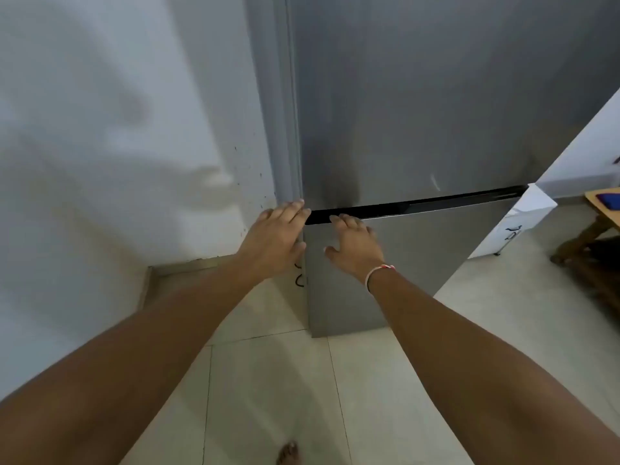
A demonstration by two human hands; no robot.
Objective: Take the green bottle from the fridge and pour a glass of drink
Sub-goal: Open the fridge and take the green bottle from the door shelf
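While the fridge [419, 112] stands closed, the green bottle is not in view, presumably inside. Left hand [273, 234] and right hand [355, 245] rest with fingers extended, grasping nothing, at the dark seam [419, 204] between the doors, left of centre. Judged: a bottle likely chilled, slippery, moderately heavy; grip the body. Pale tiled floor [369, 380]; white wall [117, 129] left; wooden table [604, 209] far right.

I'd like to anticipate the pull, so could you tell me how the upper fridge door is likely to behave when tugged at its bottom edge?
The upper door looks like stiff sheet metal, so probably no flex. Its smooth face may be slippery, so the dark gap suits fingers better. Both the left hand and right hand lie flat beside it.
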